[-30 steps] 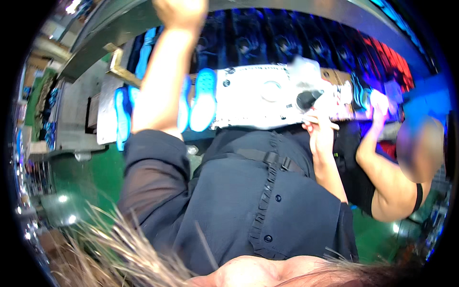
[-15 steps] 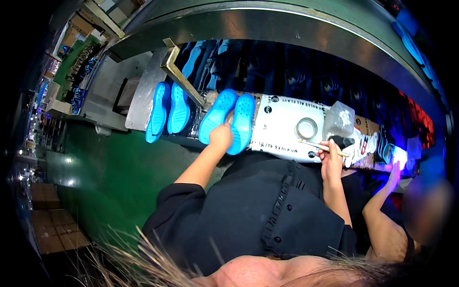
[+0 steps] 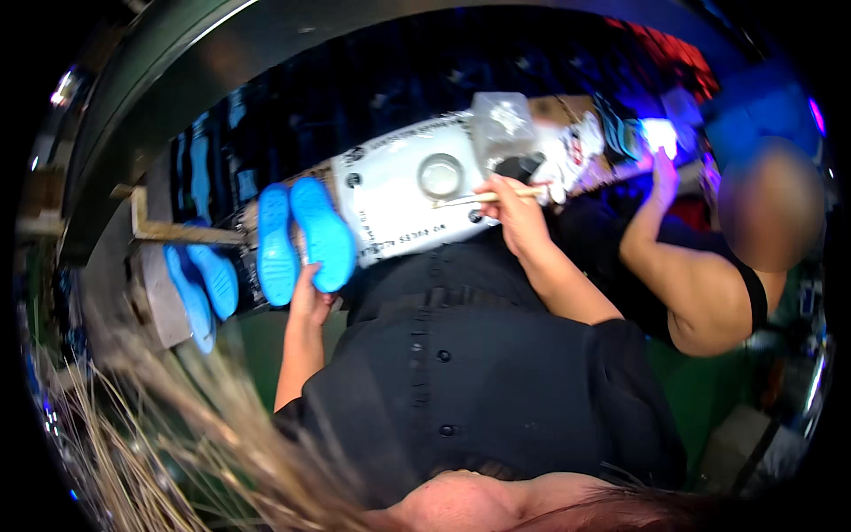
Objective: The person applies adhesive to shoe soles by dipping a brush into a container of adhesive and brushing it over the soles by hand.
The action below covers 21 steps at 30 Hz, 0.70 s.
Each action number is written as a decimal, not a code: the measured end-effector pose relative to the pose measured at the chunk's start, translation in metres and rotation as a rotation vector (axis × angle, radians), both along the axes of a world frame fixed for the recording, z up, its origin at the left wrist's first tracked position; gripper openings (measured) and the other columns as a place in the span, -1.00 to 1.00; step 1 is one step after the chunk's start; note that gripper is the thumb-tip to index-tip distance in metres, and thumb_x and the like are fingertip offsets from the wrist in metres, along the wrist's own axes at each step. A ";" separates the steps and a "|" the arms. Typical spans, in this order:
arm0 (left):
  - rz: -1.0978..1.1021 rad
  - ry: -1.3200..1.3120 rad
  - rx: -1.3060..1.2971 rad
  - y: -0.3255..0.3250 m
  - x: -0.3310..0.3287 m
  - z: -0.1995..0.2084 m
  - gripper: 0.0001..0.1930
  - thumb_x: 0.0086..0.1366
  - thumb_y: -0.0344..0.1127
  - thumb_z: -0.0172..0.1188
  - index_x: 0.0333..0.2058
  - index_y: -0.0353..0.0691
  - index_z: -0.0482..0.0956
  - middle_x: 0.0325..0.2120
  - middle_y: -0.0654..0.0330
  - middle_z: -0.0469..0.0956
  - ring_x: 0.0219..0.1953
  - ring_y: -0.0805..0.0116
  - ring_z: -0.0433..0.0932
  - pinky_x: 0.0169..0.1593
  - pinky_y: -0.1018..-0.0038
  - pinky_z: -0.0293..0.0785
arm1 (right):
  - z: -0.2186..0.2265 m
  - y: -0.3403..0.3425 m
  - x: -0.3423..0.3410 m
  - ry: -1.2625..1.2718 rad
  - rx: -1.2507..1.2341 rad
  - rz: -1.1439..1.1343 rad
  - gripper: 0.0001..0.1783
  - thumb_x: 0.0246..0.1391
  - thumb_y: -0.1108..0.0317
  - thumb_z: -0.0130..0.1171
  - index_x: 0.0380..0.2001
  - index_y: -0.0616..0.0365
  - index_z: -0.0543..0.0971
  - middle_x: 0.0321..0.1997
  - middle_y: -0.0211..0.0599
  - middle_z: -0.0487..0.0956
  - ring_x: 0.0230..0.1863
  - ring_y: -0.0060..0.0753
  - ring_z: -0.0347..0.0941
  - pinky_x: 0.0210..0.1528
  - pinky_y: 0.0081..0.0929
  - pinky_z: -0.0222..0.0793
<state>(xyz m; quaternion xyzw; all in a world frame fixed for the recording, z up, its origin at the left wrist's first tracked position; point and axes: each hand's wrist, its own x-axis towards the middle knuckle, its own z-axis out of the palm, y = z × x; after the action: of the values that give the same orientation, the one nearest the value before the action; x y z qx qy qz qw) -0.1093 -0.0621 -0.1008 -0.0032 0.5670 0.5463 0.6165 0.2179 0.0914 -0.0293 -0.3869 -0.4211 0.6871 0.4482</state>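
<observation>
With its fingers at the heel end, my left hand [image 3: 310,297] is closed on a bright blue shoe sole [image 3: 324,238], part of them hidden beneath it. A matching blue sole [image 3: 277,248] lies just to its left. My right hand [image 3: 521,222] pinches a thin brush [image 3: 470,199] with a wooden handle. The brush slants over a white printed sheet [image 3: 390,213], its tip just on the near side of a round clear jar [image 3: 441,176].
Two more blue soles [image 3: 217,282] lie at the left beside a metal bracket [image 3: 186,232]. Behind the sheet stands a clear plastic container [image 3: 503,129], with a white glove [image 3: 581,146] to its right. A co-worker [image 3: 700,293] sits at right, hands near a bright light [image 3: 659,137].
The view has turned, so the bench slants differently and more of the co-worker shows. My left hand has shifted from between the two soles to the right one's heel. My right hand keeps the brush.
</observation>
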 end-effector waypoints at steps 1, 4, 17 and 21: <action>-0.072 -0.132 0.095 0.003 -0.001 0.008 -0.80 0.08 -0.20 0.09 -0.38 -0.16 0.37 -0.67 0.26 0.42 -0.83 0.48 0.24 -0.75 0.62 0.12 | 0.003 0.000 -0.003 -0.016 0.010 0.025 -0.67 0.15 0.20 -0.07 -0.43 0.28 0.51 -0.56 -0.39 0.47 -0.55 -0.65 0.32 -0.49 -0.75 0.17; -0.103 -0.047 0.223 0.020 0.012 0.027 -0.70 0.11 -0.24 0.07 -0.20 -0.22 0.31 -0.52 0.19 0.47 -0.75 0.47 0.32 -0.66 0.61 0.18 | 0.017 -0.006 -0.004 -0.037 0.056 0.013 -0.65 0.15 0.21 -0.07 -0.45 0.30 0.53 -0.56 -0.39 0.45 -0.53 -0.67 0.29 -0.47 -0.75 0.17; -0.212 0.753 0.563 0.066 0.095 0.101 -0.51 0.10 -0.51 0.06 -0.01 -0.38 0.07 -0.26 -0.01 0.38 -0.44 0.34 0.49 -0.43 0.50 0.52 | 0.066 -0.025 -0.012 -0.238 0.653 0.093 -0.79 0.04 0.41 0.02 -0.53 0.32 0.55 -0.54 -0.26 0.53 -0.50 -0.48 0.43 -0.41 -0.60 0.31; -0.177 0.866 0.646 0.065 0.099 0.100 -0.57 0.08 -0.50 0.10 -0.08 -0.39 0.18 -0.28 0.05 0.41 -0.36 0.37 0.48 -0.29 0.52 0.45 | 0.061 -0.025 -0.023 -0.345 0.860 0.049 -0.82 0.00 0.42 0.04 -0.57 0.27 0.55 -0.56 -0.31 0.54 -0.49 -0.36 0.43 -0.39 -0.51 0.29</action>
<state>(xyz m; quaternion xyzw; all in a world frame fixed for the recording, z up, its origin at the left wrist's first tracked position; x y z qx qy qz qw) -0.0106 0.0033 -0.0009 0.4590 0.5705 0.5902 0.3400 0.1949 0.0667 0.0320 -0.2644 -0.7455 0.3859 0.4748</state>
